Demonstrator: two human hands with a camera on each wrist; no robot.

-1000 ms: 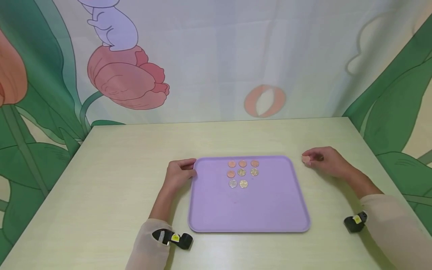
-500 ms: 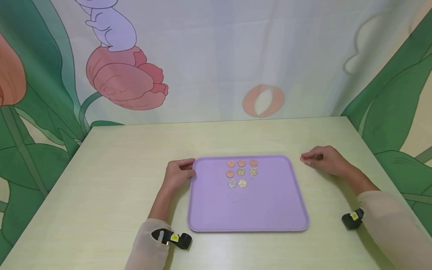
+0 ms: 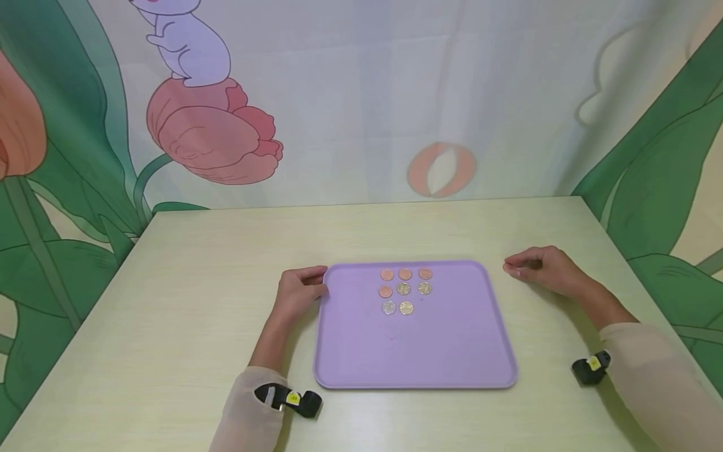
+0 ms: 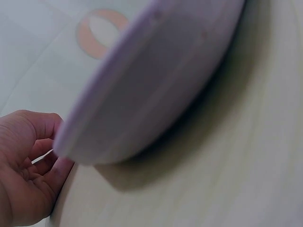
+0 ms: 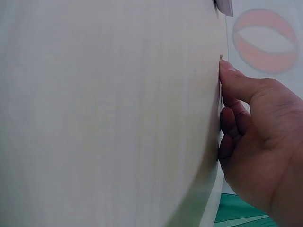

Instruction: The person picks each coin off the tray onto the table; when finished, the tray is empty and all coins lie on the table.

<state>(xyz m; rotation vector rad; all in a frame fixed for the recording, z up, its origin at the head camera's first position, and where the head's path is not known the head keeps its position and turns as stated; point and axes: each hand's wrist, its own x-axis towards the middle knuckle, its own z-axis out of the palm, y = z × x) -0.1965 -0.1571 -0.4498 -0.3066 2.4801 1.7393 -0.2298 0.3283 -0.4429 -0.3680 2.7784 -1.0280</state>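
Observation:
A lilac tray (image 3: 418,358) lies on the table with several coins in short rows near its far side. Some are copper-coloured, like the coin (image 3: 405,274) at the back; others look gold, and one silver coin (image 3: 388,307) sits in the front row. My left hand (image 3: 296,295) holds the tray's left rim near the far corner; in the left wrist view its thumb and forefinger meet the rim (image 4: 78,137). Right of the tray, my right hand (image 3: 545,271) pinches a coin (image 5: 221,57), of which only a thin edge shows past the thumb in the right wrist view.
The pale wooden table (image 3: 198,314) extends on both sides of the tray. Behind it hangs a curtain (image 3: 339,94) printed with flowers and leaves. Black wrist cameras are strapped on both sleeves, the left camera (image 3: 305,403) close to the tray's front left corner.
The coin in my right fingers, face visible a second ago, has turned and is now mostly hidden by them. My left hand, the tray and its coins stay in place.

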